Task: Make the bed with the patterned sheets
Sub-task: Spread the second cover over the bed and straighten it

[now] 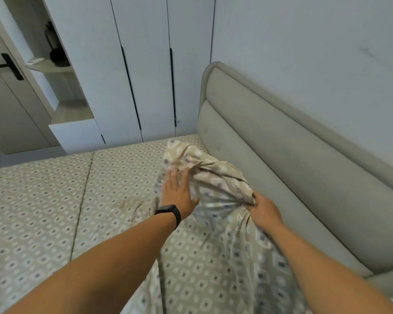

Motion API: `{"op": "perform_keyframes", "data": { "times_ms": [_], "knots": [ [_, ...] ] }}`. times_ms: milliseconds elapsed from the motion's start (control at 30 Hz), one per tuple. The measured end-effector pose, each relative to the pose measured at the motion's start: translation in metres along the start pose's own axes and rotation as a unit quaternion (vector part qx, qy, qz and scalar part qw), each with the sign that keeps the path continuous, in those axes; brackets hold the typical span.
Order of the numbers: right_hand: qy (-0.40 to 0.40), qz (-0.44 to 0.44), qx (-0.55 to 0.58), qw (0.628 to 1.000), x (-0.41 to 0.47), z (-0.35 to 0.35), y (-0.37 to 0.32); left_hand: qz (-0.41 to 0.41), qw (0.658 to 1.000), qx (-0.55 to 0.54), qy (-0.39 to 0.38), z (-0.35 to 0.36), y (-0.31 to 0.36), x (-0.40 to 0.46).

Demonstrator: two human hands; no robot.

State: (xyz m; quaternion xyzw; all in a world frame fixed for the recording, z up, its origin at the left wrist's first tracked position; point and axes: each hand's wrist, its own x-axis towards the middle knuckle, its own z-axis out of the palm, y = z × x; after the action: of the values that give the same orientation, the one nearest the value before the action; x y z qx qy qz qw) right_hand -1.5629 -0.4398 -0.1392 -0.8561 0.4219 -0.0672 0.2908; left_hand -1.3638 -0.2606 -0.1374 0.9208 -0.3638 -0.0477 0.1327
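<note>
I'm spreading the sheet (213, 177): right hand (264, 210) grips a bunch, left hand (178, 191) flat; next, I'd pull it toward the headboard (281, 155).

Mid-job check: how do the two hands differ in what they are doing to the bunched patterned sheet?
The left hand lies flat with straight fingers on the bunched sheet; the right hand grips a gathered fold of it. The left wrist wears a black band; the right wrist is bare. The right hand is nearer the headboard. Both touch the same sheet.
</note>
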Motion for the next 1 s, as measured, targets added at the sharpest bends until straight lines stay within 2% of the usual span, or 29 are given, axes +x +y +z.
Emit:
{"op": "perform_keyframes", "data": {
  "times_ms": [67,133,233,433,600,667,800,933,1000],
  "knots": [
    [-0.002,0.034,0.012,0.999,0.007,-0.002,0.038,0.009,0.994,0.021,-0.109,0.040,0.029,-0.003],
    [-0.028,0.061,0.020,0.998,0.020,0.000,0.071,0.026,0.978,-0.002,-0.207,0.075,0.060,-0.002],
    [-0.065,0.081,0.037,0.994,0.049,0.013,0.117,0.041,0.952,-0.027,-0.303,0.125,0.109,0.012],
    [-0.178,0.112,0.101,0.972,0.113,0.066,0.187,0.078,0.938,-0.004,-0.339,0.205,0.164,0.068],
    [-0.243,0.123,0.153,0.950,0.144,0.104,0.216,0.063,0.935,-0.007,-0.348,0.247,0.153,0.091],
    [-0.222,0.145,0.110,0.958,0.157,0.108,0.237,0.058,0.929,-0.011,-0.366,0.261,0.147,0.094],
    [-0.115,0.208,-0.113,0.965,0.166,0.104,0.269,0.052,0.912,-0.001,-0.407,0.271,0.142,0.096],
    [-0.022,0.225,-0.157,0.961,0.157,0.126,0.275,0.050,0.901,0.006,-0.432,0.272,0.132,0.098],
    [-0.003,0.227,-0.163,0.960,0.154,0.136,0.268,0.045,0.896,0.012,-0.441,0.268,0.123,0.101]
  ]
}}
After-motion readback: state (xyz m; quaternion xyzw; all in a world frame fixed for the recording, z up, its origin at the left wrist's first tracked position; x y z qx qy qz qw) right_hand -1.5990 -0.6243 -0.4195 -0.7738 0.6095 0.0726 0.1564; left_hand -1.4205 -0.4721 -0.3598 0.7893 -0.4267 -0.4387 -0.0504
